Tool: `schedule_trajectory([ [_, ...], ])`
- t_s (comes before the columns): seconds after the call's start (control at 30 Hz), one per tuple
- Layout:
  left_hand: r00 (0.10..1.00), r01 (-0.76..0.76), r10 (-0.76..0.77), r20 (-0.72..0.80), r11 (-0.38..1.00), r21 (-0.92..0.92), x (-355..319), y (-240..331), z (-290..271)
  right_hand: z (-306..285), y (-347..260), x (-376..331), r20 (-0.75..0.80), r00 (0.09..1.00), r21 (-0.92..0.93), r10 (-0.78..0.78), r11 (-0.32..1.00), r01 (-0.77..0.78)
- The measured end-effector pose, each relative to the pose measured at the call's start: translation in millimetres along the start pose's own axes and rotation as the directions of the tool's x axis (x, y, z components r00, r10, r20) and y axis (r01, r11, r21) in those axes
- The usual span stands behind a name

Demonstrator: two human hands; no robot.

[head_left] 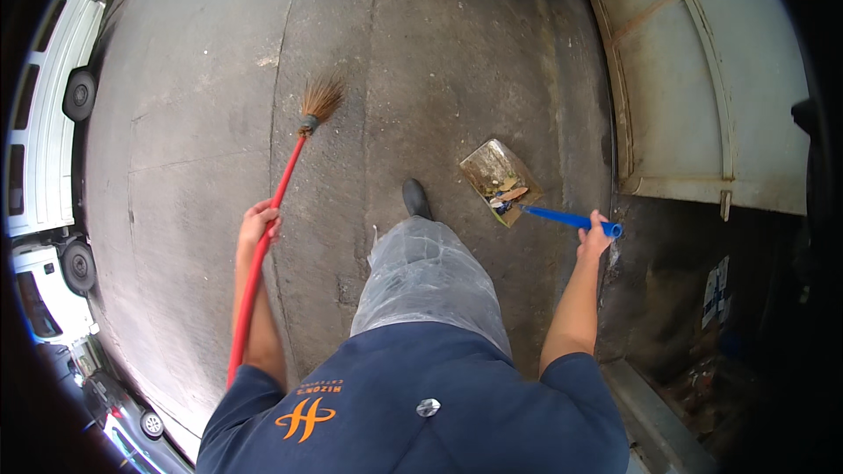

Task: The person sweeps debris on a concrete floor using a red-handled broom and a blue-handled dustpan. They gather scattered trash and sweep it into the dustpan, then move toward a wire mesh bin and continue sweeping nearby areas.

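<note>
My left hand (pixel 260 223) is wrapped round the long red handle of a broom (pixel 284 177). Its brown stick bristles (pixel 323 98) fan out over the concrete ahead, tilted to the right. In my right hand (pixel 595 237) is the blue handle of a dustpan (pixel 562 215), gripped close to the handle's outer end. The worn, dirty pan (pixel 485 162) is on or just over the ground, ahead and right of my boot. Bits of litter (pixel 507 195) lie in it, among them leaves and brown scraps. Broom and dustpan are well apart.
A dark boot (pixel 416 199) shows below a clear plastic apron (pixel 430 268). White vans (pixel 57 114) and a grey car (pixel 132 426) stand along the left. A large rusty metal panel (pixel 702 79) rises at the right, with a dark recess and a kerb (pixel 654 412) nearer me. Stained concrete (pixel 421 79) stretches ahead.
</note>
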State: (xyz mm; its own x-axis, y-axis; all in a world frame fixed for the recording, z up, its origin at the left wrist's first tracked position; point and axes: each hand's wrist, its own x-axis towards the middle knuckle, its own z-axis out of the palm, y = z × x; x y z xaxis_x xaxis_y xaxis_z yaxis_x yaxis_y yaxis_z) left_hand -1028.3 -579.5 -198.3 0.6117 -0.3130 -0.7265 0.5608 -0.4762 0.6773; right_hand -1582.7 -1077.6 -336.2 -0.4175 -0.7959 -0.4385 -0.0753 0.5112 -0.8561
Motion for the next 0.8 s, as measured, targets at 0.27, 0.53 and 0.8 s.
schedule_trajectory([
  [0.27,0.920,0.249,-0.302,0.249,0.942,0.224,-35,-21,94,77,-12,13,0.038,0.998,-0.055,0.054,0.997,-0.052],
  [0.53,0.962,-0.061,-0.102,0.253,0.823,0.564,3,148,116,100,-23,28,-0.012,0.999,-0.170,0.029,0.985,-0.031],
  [0.8,0.845,0.169,-0.385,0.371,0.851,0.496,120,54,215,100,-19,46,0.122,0.981,-0.196,-0.148,0.966,0.170],
])
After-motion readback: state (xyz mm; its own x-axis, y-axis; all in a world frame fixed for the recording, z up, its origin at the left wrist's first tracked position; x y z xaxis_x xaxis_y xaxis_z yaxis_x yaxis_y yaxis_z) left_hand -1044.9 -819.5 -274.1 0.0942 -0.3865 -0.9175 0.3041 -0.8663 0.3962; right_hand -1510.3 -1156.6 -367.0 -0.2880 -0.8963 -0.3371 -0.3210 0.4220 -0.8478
